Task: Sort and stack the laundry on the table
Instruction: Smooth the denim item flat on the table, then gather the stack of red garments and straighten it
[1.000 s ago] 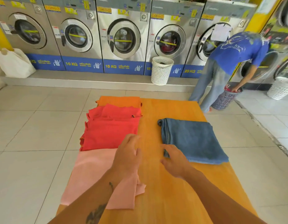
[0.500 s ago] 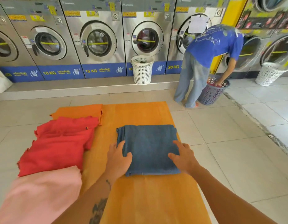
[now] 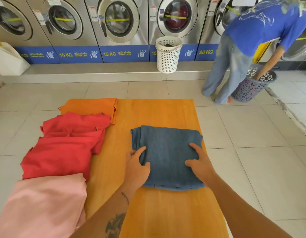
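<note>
Laundry lies sorted by colour on the orange table, which fills the lower centre of the frame. We see a folded blue denim garment lying flat at centre frame, on the right half of the tabletop. Our left hand rests on its left edge, fingers spread and thumb lying over the fabric; it looks like a light grasp of that edge, though we cannot tell how firmly. Our right hand lies flat and released on the garment's right side, palm down, fingers extended toward the far edge.

Along the left of the frame a row of folded pieces runs from bottom to top: a pink garment at lower left, overhanging the table edge, a red shirt above it, and an orange cloth furthest up, each partly overlapped by the one below it.

Across the top of the frame stand steel washing machines, with a white perforated basket on the ledge before them. At upper right a person in a blue shirt bends over a purple basket.
</note>
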The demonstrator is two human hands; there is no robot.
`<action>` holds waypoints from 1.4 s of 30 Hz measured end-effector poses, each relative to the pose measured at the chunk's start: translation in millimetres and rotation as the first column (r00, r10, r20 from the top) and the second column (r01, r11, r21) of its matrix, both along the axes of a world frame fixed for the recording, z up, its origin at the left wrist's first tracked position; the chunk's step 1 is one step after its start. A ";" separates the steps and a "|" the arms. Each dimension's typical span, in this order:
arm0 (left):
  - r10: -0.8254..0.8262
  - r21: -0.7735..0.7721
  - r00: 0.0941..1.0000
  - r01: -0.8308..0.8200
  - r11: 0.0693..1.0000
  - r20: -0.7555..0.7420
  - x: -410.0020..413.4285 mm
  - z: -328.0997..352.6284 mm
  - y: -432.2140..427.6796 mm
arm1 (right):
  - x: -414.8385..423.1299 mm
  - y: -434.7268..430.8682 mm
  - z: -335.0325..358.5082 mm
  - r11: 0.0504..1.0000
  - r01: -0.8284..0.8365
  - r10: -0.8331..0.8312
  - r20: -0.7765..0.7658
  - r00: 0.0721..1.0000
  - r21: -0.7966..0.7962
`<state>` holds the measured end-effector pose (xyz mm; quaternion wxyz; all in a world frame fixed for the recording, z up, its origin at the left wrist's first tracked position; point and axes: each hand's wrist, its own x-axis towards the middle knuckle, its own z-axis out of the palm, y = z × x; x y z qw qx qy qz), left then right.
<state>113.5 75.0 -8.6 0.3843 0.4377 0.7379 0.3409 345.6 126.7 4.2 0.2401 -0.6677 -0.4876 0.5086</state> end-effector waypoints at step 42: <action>0.367 0.294 0.930 -0.352 0.889 0.003 -237.8 65.8 -39.6 | -230.3 12.0 34.2 0.837 -0.546 0.531 0.167 0.830 0.051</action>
